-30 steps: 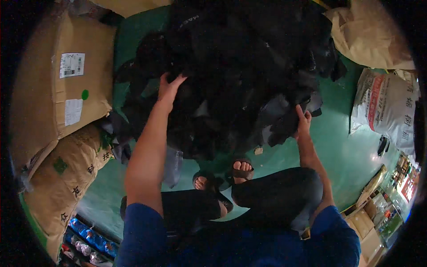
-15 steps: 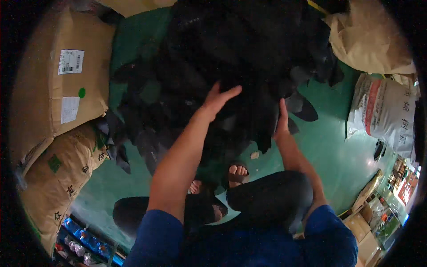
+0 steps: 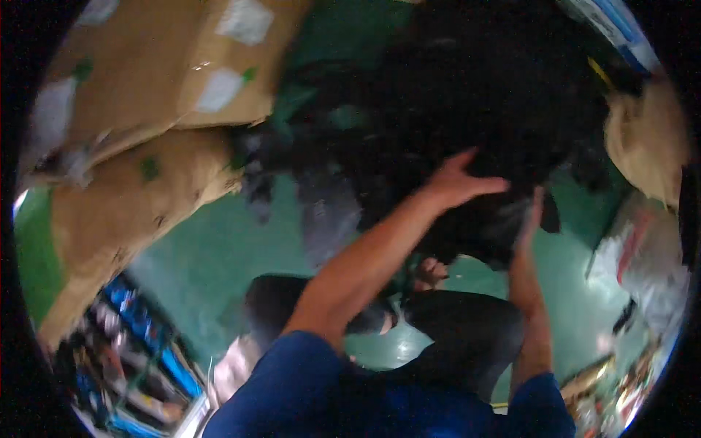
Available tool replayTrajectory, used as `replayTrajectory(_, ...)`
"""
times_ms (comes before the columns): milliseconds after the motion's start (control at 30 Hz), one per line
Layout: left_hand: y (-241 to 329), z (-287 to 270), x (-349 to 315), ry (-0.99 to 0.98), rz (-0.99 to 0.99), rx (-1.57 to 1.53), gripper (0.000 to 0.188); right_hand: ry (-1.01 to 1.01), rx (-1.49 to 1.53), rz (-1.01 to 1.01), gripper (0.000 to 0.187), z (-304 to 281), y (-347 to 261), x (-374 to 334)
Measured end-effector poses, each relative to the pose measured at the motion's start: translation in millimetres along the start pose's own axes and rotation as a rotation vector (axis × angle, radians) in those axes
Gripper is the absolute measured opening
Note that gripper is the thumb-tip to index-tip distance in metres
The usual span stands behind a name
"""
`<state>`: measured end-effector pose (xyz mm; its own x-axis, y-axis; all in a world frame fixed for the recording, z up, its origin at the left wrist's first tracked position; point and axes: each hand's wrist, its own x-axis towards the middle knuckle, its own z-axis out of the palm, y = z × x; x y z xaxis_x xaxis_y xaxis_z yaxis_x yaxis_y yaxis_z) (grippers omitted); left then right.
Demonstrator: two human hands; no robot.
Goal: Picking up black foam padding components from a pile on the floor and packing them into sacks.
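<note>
A large heap of black, flat, flexible cut pieces (image 3: pixel 467 95) lies on the green floor in front of me; their material I cannot make out. On its near side rests my left hand (image 3: pixel 460 182), thumb and fingers spread, with nothing visible in its grasp. My right hand (image 3: pixel 531 219) is at the heap's right edge, seen side-on and blurred. Its fingers stretch upward along the black pieces, and the palm faces left. Between the two hands lies part of the dark heap. Whatever is under the left fingers is hidden.
At the left stand a large cardboard box (image 3: pixel 150 80) and a brown paper sack (image 3: pixel 109 226). A brown bag (image 3: pixel 646 139) and a whitish sack (image 3: pixel 642 255) are on the right. Shelving with blue items (image 3: pixel 146 321) shows lower left. My bent knees (image 3: pixel 467 328) are close below my hands.
The view has turned left, so the whole scene sits further right. My hands are closer together on the near part of the heap. Both remain with fingers extended.
</note>
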<state>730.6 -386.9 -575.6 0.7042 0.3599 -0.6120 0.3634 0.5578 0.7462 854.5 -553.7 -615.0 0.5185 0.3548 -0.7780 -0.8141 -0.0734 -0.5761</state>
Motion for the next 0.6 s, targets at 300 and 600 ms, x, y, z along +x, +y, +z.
replayTrajectory(300, 190, 16, -179, 0.211, 0.194, 0.150, 0.098, -0.325, 0.119, -0.058, 0.059, 110, -135, -178)
replayTrajectory(600, 395, -7, -441, 0.470, 0.655, 0.138, 0.077, -0.913, 0.046, -0.073, 0.063, 284, -236, -420)
